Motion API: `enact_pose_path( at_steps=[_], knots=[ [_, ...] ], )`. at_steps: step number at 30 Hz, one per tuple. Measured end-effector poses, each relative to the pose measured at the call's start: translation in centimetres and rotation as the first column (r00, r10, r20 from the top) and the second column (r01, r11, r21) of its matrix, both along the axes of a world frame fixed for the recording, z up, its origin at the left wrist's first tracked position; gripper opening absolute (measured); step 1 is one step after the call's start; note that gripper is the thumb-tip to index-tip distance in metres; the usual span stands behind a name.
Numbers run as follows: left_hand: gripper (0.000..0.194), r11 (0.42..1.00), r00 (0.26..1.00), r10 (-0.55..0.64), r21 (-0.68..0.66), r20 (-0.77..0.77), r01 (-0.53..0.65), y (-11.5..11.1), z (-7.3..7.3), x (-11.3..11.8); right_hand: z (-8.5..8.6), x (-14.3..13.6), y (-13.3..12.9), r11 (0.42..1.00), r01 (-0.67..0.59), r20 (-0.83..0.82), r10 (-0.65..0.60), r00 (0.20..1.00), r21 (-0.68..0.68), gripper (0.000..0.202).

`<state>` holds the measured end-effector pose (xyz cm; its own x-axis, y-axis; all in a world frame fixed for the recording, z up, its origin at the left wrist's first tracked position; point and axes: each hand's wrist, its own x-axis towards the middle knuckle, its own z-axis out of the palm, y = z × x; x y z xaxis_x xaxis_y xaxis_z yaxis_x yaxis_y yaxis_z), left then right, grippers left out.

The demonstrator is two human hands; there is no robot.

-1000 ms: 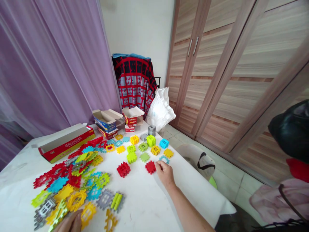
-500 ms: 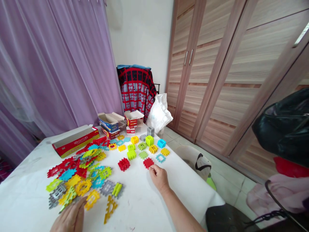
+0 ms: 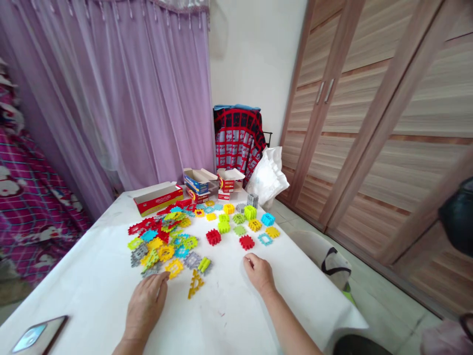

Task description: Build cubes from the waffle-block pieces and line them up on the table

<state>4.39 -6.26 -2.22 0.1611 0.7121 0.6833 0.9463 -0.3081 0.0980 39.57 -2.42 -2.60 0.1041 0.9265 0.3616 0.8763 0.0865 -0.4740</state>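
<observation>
My left hand [image 3: 147, 301] rests palm down at the near edge of a heap of plastic building pieces, its fingers stretched forward. Its fingertips are by a yellow square piece [image 3: 174, 268] and a grey one [image 3: 152, 270]; I cannot tell if they touch. My right hand [image 3: 260, 273] lies on the table with fingers curled in, and nothing shows in them. Just beyond it is a red stack of toothed squares [image 3: 246, 242], with another red stack [image 3: 213, 237] to the left. A yellow triangular piece [image 3: 195, 284] lies between my hands.
Sorted green [image 3: 250, 212], blue [image 3: 268, 219] and yellow [image 3: 254, 225] stacks stand towards the table's right edge. Open boxes [image 3: 158, 198] line the back, beside a white bag [image 3: 269, 175]. A phone [image 3: 40, 335] lies at the near left. A bin [image 3: 318, 251] stands right of the table.
My view has swung left, bringing the phone into sight. My right hand has drawn back a little from the red stack. My left hand now shows more fully beside the heap.
</observation>
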Motion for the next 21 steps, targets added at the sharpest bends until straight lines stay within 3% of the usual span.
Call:
enact_pose_path(
  at_steps=[10,21],
  knots=[
    [0.025,0.975,0.997,0.070,-0.210,-0.011,-0.071,-0.4,0.3,0.9,-0.5,0.0,0.0,0.999,-0.048,0.083,0.046,0.995,0.016,0.032],
    [0.026,0.963,0.994,0.082,-0.251,-0.069,-0.097,-0.5,0.6,1.2,0.2,-2.9,0.5,0.982,-0.187,0.124,0.181,0.976,0.036,0.031]
  ],
)
